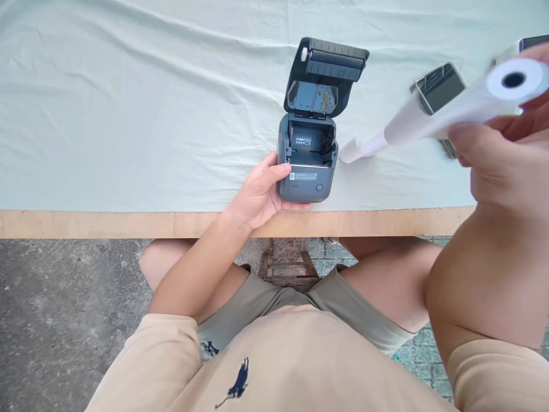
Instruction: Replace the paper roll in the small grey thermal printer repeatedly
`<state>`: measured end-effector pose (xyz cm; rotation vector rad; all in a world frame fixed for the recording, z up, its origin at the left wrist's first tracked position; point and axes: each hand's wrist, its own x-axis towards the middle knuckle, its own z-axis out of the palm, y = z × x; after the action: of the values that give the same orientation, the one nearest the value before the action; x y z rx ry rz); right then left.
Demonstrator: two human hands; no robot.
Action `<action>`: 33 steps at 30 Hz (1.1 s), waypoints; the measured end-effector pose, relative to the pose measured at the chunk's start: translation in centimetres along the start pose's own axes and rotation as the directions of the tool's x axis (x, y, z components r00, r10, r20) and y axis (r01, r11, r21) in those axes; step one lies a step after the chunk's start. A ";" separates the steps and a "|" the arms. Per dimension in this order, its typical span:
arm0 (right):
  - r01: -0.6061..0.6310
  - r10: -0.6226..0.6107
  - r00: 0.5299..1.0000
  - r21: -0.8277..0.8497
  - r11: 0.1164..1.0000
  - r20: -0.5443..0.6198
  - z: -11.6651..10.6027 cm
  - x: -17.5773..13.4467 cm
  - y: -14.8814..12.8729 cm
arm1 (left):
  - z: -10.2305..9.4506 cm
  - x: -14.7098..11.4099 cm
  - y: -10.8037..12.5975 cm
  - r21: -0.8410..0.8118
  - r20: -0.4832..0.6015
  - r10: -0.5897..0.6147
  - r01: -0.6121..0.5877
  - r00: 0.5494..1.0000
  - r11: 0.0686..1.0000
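Note:
My left hand [266,189] grips a dark grey portable label printer [306,186] by its left side and underside, thumb on the front left edge. The printer's lid [321,74] stands raised, and no roll shows in its bay. In my right hand [510,151], up at the right, is a white paper roll [514,83] with a dark core hole facing me. A loose paper strip [398,126] trails from it down to the cloth, its end just right of the printer. That hand is slightly blurred.
Behind the paper lies a small device with a dark screen [441,86]. Part of another dark-topped object [534,41] shows at the upper right edge. A wrinkled pale cloth [150,114] covers the table, whose bare wooden edge [107,224] runs above my knees.

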<state>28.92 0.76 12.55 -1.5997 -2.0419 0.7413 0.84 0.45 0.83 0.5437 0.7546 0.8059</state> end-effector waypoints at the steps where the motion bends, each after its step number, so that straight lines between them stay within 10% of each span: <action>1: -0.014 0.014 1.000 0.007 1.000 -0.004 0.4 -0.1 0.1 | -0.1 0.0 0.0 0.000 0.003 0.003 -0.003 1.000 1.000; 7: -0.138 0.141 0.989 0.073 0.988 -0.033 1.7 -2.5 4.6 | -0.5 0.2 0.0 0.010 0.019 0.008 -0.008 1.000 1.000; 14: -0.335 0.329 0.942 0.285 0.898 0.072 -2.2 -5.0 12.4 | -1.2 0.2 0.4 0.082 0.009 -0.021 0.020 1.000 0.996; 18: -0.257 0.316 0.922 0.256 0.932 -0.224 -3.0 -2.2 10.4 | -1.2 0.3 0.6 0.082 0.008 -0.018 0.017 1.000 0.996; 26: -0.418 0.422 0.905 -0.072 0.905 0.059 -1.6 4.1 5.2 | -1.0 0.0 0.6 0.084 0.003 -0.013 0.013 1.000 0.996; 29: -0.332 0.334 0.942 0.072 0.941 -0.018 -1.3 4.4 6.6 | -1.0 -0.1 0.5 0.068 0.016 -0.019 0.018 1.000 0.998; 33: 0.108 -0.009 0.971 0.403 0.909 -0.241 -1.5 3.3 5.7 | -0.6 -0.1 0.3 0.059 0.016 -0.001 0.000 1.000 0.998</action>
<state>33.30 5.28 10.05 -1.3063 -1.6233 0.8516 0.18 0.63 0.68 0.6021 0.7652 0.7798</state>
